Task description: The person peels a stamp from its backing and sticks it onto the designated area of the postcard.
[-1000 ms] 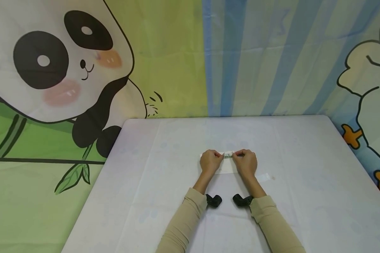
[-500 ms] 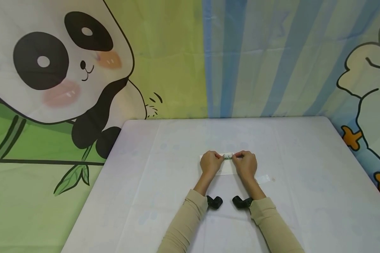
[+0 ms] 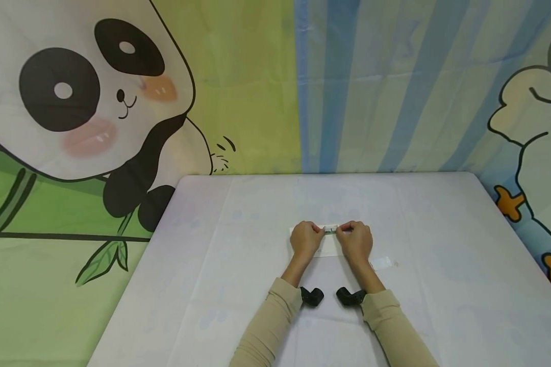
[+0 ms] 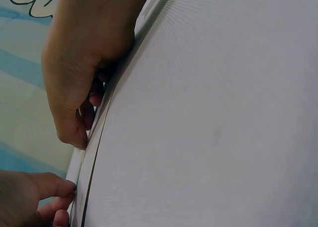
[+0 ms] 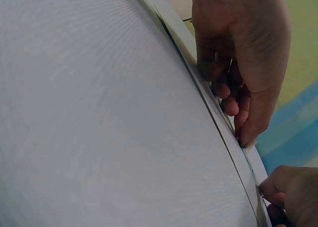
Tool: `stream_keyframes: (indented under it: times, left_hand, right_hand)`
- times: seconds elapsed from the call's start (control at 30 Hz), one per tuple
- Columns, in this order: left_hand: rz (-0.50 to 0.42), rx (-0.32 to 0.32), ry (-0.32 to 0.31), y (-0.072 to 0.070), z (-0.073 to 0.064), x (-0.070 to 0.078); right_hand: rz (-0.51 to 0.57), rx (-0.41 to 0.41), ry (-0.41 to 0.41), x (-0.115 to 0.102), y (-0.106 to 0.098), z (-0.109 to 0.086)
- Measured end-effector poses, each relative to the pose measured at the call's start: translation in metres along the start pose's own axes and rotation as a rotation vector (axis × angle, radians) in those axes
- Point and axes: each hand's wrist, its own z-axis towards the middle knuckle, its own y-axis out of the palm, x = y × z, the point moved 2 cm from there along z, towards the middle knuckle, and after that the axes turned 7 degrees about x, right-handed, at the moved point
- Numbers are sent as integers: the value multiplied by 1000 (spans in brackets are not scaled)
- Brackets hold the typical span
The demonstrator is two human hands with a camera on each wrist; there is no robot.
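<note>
A small strip with green and dark markings spans the gap between the two hands in the head view; its kind is too small to tell. My left hand pinches its left end between thumb and index finger, and my right hand pinches the right end likewise. Under the hands, a flat white sheet lies on the table. The left wrist view shows the left hand low at the left edge, while the right wrist view has the right hand at lower right. Fingers cover both ends of the strip.
A pale, shiny strip lies on the table right of the right hand. The white-covered table meets a cartoon-printed backdrop behind. Black wrist devices jut inward from both wrists.
Both hands keep their pinch on the marked strip and barely move. The strip's visible face looks slightly narrower. The whole head view has shifted down a little.
</note>
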Motion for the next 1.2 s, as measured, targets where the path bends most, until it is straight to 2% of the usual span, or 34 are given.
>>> stream_keyframes:
  times: [0.37,0.7,1.2]
  left_hand:
    - [22,-22,-16,1,1,3]
    - [67,-21,-13,-2,3,5]
    - [46,-58,-64,-2,5,6]
  right_hand:
    - [-1,-14,13,2,-2,-2]
    - [6,-13,-9,1,-1,-1]
    - [6,-18,-30,-1,-3,-1]
